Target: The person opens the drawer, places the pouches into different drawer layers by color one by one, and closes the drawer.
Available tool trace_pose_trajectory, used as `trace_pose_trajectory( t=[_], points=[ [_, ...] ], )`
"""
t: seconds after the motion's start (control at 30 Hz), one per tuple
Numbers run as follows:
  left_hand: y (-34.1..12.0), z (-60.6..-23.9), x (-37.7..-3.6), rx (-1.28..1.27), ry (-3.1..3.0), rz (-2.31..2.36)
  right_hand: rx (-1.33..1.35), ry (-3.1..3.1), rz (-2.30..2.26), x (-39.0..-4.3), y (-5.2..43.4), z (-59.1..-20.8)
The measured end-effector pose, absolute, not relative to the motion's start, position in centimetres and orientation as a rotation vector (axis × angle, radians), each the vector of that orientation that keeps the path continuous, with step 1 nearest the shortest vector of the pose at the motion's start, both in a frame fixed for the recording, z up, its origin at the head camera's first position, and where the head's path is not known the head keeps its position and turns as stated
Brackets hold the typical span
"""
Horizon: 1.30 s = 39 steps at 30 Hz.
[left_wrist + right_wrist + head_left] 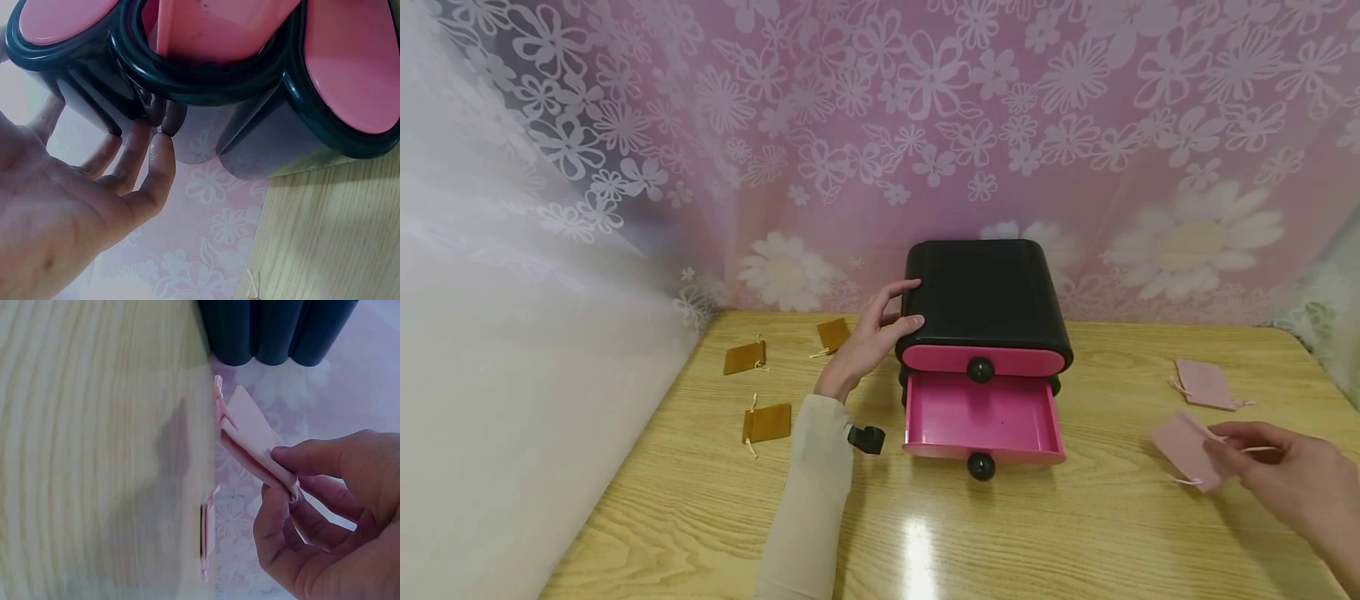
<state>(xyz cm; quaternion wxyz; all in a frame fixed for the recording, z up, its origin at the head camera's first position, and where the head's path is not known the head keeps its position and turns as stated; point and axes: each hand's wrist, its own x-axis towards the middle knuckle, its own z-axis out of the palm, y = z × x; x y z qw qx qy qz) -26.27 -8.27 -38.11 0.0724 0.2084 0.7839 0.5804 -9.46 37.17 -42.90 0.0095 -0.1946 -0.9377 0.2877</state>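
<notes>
The fingers [272, 525] of the right hand [1296, 471] pinch a flat, pale pink fabric pouch [1183, 450] with a thin drawstring, lifted clear of the pale wood-grain desk [685, 533]. A second pale pink drawstring pouch [1204, 385] lies on the desk just beyond. The left hand [865, 350], its thumb and forefinger spread wide apart, rests on the left side and top edge of a glossy black, rounded three-tier plastic cabinet [981, 292]. The cabinet's bright pink middle drawer [981, 417] stands pulled out, with a round black knob [981, 467] on its front; the pink top drawer [940, 360] is closed. Left of the cabinet lie three orange-brown drawstring pouches [767, 423], apart from one another. Behind everything hangs a pink flower-patterned curtain [850, 167].
</notes>
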Motion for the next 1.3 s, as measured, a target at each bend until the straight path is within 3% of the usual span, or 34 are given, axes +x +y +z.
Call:
trace_pose_trajectory(
  t=[0.9, 1.3],
  points=[
    [-8.2, -38.3, -26.1, 0.622, 2.360, 1.761, -0.219, -2.727, 0.982, -8.3, 32.0, -39.9],
    [-8.2, -38.3, -26.2, 0.621, 2.350, 1.761, -0.168, -2.632, 1.155, -7.9, 29.7, -38.1]
  ],
)
